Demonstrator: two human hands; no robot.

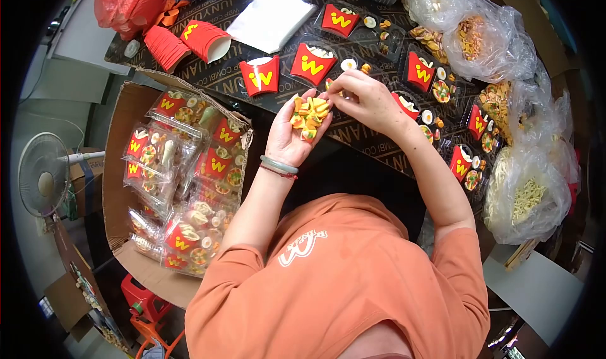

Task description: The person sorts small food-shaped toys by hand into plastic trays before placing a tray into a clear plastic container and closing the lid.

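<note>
Black worktop [363, 141] with gold lettering runs across the upper room, its left corner above a cardboard box. At far left a white fan [43, 175] faces the workplace. Next comes the open cardboard box [117, 182], below the worktop's left near edge, piled with clear packs [180, 239] of red cartons and small toy foods. At the worktop's left corner lie a red plastic bag [129, 9] and nested red cartons [165, 47]; white sheets [271, 18] rest toward the far edge, beside them. One loose red carton [259, 76] with a yellow mark lies close to the near edge.

The left hand [291, 137], palm up just off that edge, bears a heap of small yellow pieces [310, 111] flecked with red and green; its fingers are uncurled beneath them, not clenched. The right hand [369, 103] reaches in from the right, fingers bent, tips just beside the heap; whether they grasp a piece I cannot tell. Past it, clear trays with red cartons [420, 72], egg shapes and round pizza-like pieces line the right part, down to the near edge. Clear bags [514, 188] of toy foods crowd the right edge.
</note>
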